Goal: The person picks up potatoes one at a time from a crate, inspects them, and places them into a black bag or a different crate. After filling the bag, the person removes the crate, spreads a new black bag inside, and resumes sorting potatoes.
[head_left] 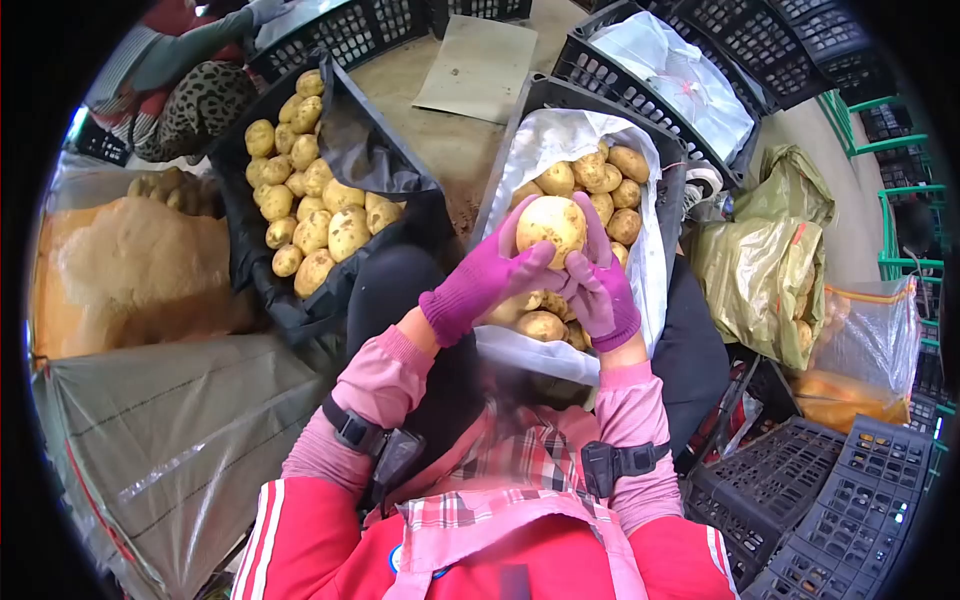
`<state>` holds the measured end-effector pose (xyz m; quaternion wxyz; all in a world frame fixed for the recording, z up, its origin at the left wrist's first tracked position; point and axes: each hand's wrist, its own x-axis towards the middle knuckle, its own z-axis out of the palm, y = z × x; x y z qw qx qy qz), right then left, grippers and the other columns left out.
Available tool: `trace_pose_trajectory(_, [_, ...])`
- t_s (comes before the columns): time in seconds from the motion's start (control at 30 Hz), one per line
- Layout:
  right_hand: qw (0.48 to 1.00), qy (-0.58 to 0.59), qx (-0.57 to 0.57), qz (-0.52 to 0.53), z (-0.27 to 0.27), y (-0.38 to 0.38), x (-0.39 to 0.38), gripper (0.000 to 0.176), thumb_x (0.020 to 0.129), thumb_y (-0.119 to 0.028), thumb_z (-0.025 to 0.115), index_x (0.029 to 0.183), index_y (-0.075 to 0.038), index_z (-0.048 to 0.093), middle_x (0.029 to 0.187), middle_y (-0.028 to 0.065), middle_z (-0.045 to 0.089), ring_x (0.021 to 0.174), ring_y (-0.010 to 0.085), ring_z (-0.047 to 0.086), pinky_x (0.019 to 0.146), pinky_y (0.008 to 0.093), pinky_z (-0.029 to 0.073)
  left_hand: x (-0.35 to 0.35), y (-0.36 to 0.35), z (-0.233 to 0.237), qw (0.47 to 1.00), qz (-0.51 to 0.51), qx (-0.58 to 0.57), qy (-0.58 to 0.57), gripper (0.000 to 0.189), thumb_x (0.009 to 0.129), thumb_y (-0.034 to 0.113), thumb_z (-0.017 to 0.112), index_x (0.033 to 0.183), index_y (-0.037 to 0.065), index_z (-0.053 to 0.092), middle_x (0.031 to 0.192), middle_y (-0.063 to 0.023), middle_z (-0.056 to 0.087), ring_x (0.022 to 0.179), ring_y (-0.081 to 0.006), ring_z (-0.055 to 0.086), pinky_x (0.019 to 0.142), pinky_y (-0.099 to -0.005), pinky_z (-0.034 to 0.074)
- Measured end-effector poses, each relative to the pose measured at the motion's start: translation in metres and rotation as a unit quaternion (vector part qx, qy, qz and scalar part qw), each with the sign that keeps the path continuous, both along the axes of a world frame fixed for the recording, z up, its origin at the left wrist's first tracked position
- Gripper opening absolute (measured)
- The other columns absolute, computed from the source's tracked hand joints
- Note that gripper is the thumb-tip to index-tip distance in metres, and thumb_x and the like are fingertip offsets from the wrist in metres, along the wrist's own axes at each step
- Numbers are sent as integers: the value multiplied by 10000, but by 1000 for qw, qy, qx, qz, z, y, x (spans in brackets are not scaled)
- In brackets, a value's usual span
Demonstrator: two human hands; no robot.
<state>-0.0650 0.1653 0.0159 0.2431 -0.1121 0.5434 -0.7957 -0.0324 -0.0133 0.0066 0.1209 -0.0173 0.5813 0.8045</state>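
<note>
A large yellow potato (551,230) with brown spots is held up between my two gloved hands. My left hand (490,272), in a purple and pink glove, has its fingers around the potato's left and lower side. On the right side, my right hand (598,285) grips it, with fingers up along its edge. Beneath both hands stands a crate lined with white plastic (640,290), holding several potatoes (540,325). To the left, a crate lined with black plastic (400,170) holds many more potatoes (312,232).
A co-worker (190,95) is at the upper left. Orange sacks (140,270) and a grey-green sheet (180,430) lie left. Cardboard (478,68) lies on the floor ahead. Green sacks (755,275) and black crates (775,475) stand right; another crate (585,65) is behind.
</note>
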Motion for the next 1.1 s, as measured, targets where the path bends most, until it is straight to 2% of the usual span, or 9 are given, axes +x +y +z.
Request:
trace_pose_trajectory(0.17, [957, 171, 225, -68, 25, -9, 7, 606, 956, -415, 615, 1432, -68, 473, 1008, 44, 642, 916, 101, 593, 810, 269, 528, 13, -1, 9, 985, 23, 112, 126, 740, 885, 164, 707, 1484, 47, 289, 1305, -77, 488, 1166, -157, 529, 950, -299, 495])
trace_pose_trajectory(0.27, [963, 121, 230, -77, 41, -22, 11, 550, 963, -420, 600, 1373, -60, 537, 967, 64, 670, 731, 80, 617, 600, 228, 540, 23, -5, 12, 978, 84, -20, 189, 735, 856, 117, 725, 1463, 32, 320, 1321, -93, 467, 1198, -147, 498, 987, -311, 478])
trace_pose_trajectory(0.4, [954, 159, 240, -80, 31, -56, -2, 403, 980, -328, 587, 1217, -3, 628, 1015, 113, 699, 835, 139, 681, 774, 269, 546, 55, -37, 47, 959, 248, 104, 85, 616, 896, 174, 689, 1398, 31, 360, 1286, -115, 491, 1170, -216, 547, 962, -347, 516])
trace_pose_trajectory(0.53, [790, 456, 408, -28, 15, -145, -24, 642, 764, -327, 752, 1322, -80, 552, 1375, 145, 526, 1292, 318, 476, 1093, 416, 364, 84, -115, 28, 891, 430, 147, 14, 537, 903, 174, 675, 1325, 17, 382, 1244, -146, 511, 1094, -273, 604, 923, -400, 556])
trace_pose_trajectory(0.7, [593, 549, 586, 62, -60, -215, -71, 506, 780, -315, 712, 1241, -123, 635, 1310, 141, 582, 1228, 307, 536, 1032, 382, 423, 86, -170, -14, 866, 495, 3, -73, 601, 867, 171, 715, 1349, 22, 388, 1231, -146, 508, 1078, -257, 607, 884, -418, 575])
trace_pose_trajectory(0.77, [830, 263, 492, -19, -91, -222, -106, 367, 804, -293, 691, 1117, -103, 705, 1105, 186, 676, 1049, 323, 643, 915, 380, 492, 75, -172, -18, 873, 472, -66, -99, 638, 855, 178, 731, 1375, 43, 386, 1230, -142, 505, 1081, -255, 604, 870, -422, 582])
trace_pose_trajectory(0.8, [858, 222, 460, -55, -105, -212, -116, 329, 819, -296, 681, 1075, -93, 717, 1031, 202, 684, 981, 329, 664, 863, 381, 504, 65, -175, -32, 883, 458, -74, -75, 662, 834, 193, 750, 1391, 61, 416, 1231, -157, 523, 1085, -236, 600, 907, -391, 555])
trace_pose_trajectory(0.9, [878, 141, 454, -62, -92, -189, -106, 326, 872, -301, 654, 1052, -37, 719, 944, 212, 707, 888, 320, 685, 807, 372, 501, 24, -184, -64, 846, 365, -387, 34, 661, 831, 246, 745, 1388, 52, 448, 1249, -199, 555, 1100, -270, 609, 951, -373, 509])
trace_pose_trajectory(1.1, [918, 36, 380, -107, -72, -197, -93, 374, 895, -299, 645, 1062, 33, 694, 939, 181, 722, 878, 290, 671, 829, 367, 480, -32, -176, -95, 792, 162, -581, 91, 612, 819, 338, 684, 1312, 14, 523, 1225, -233, 594, 1124, -398, 577, 989, -422, 454])
